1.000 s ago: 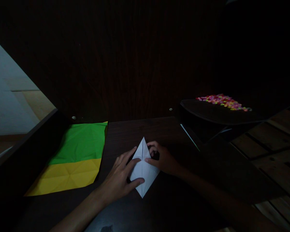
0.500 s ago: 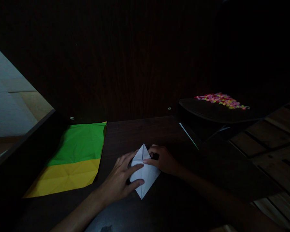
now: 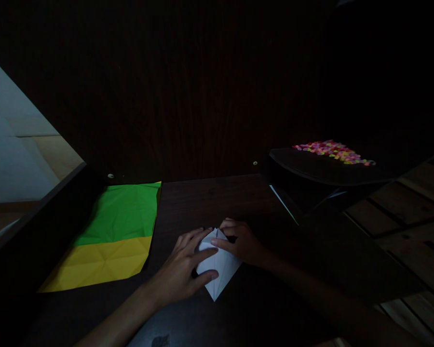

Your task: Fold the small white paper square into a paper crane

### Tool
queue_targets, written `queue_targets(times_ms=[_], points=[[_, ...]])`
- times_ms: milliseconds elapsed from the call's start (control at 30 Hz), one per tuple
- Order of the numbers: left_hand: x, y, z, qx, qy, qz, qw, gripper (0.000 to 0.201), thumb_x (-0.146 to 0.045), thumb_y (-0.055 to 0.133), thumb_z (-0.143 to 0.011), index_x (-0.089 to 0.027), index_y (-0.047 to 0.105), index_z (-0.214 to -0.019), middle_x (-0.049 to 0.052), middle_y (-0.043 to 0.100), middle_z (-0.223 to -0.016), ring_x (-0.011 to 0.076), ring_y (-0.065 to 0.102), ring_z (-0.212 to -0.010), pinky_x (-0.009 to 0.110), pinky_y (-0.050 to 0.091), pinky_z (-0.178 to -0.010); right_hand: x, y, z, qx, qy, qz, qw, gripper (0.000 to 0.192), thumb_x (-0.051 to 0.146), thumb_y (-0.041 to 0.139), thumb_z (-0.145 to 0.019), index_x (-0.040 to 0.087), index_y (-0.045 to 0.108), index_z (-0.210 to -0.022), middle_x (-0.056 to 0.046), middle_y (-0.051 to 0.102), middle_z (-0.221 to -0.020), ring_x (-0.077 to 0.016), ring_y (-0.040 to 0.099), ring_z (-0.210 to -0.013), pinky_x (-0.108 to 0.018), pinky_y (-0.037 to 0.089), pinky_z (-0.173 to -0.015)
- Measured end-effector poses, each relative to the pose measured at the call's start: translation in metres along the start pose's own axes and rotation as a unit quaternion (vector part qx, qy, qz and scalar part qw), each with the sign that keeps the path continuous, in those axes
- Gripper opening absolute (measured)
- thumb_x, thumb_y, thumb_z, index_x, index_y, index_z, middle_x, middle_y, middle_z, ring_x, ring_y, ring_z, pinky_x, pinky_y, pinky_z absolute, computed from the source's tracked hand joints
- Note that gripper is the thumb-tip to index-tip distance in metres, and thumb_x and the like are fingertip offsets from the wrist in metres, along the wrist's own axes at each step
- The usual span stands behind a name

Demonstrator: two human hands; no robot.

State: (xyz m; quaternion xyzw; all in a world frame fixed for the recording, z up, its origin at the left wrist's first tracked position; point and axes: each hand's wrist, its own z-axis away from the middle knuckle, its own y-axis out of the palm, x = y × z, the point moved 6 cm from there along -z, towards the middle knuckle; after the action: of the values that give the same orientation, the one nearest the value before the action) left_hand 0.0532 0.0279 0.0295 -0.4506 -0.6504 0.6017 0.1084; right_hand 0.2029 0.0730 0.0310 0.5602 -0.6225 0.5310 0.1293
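A piece of white folded paper, kite-shaped with creases down its middle, lies on the dark wooden table before me. My left hand holds its left side, thumb and index finger resting on the face and the other fingers at the upper left edge. At the upper right, my right hand grips the paper, its thumb pressed on the front near the top corner and its fingers curled behind. That top corner is bent back and partly hidden by the fingers. The lower point faces me.
Creased green paper and yellow paper lie to the left. A dark curved shelf at the right carries a heap of small colourful pieces. Behind the table stands a dark wooden panel.
The paper's top point, sharp and upright before, now looks shorter and folded back. My right thumb has slid slightly up and left on the paper. My left hand has hardly moved.
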Motion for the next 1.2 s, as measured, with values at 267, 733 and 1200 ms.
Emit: queue_targets(times_ms=[267,733,1200], points=[[-0.002,-0.001,-0.002,0.006,0.004,0.011,1.0,0.043,-0.039,0.069,-0.085,-0.029,0.063,-0.127,0.01,0.042,-0.149,0.0366,0.038,-0.132,0.055,0.04,-0.102,0.002,-0.005,0.0,-0.025,-0.001,-0.026,0.999,0.019,0.025,0.067,-0.086,0.019,0.067,-0.068,0.0,0.059,-0.07,-0.0151,0.058,-0.069,-0.028,0.047,-0.069],[-0.006,-0.002,-0.003,0.068,-0.005,0.057,0.996,0.053,-0.045,0.075,-0.077,-0.03,0.064,-0.126,0.011,0.037,-0.152,0.0381,0.032,-0.137,0.057,0.034,-0.106,-0.003,-0.02,-0.003,-0.07,0.061,-0.086,0.992,0.023,0.033,0.064,-0.089,0.02,0.074,-0.073,-0.002,0.067,-0.076,-0.0154,0.064,-0.073,-0.026,0.05,-0.067],[-0.012,-0.007,-0.003,0.063,0.016,0.049,0.997,0.067,-0.045,0.083,-0.068,-0.027,0.062,-0.129,0.01,0.019,-0.161,0.0421,0.026,-0.141,0.062,0.033,-0.105,-0.027,-0.037,-0.008,-0.119,0.125,-0.089,0.981,0.026,0.04,0.064,-0.085,0.02,0.076,-0.074,-0.003,0.069,-0.074,-0.0182,0.064,-0.072,-0.03,0.049,-0.067]])
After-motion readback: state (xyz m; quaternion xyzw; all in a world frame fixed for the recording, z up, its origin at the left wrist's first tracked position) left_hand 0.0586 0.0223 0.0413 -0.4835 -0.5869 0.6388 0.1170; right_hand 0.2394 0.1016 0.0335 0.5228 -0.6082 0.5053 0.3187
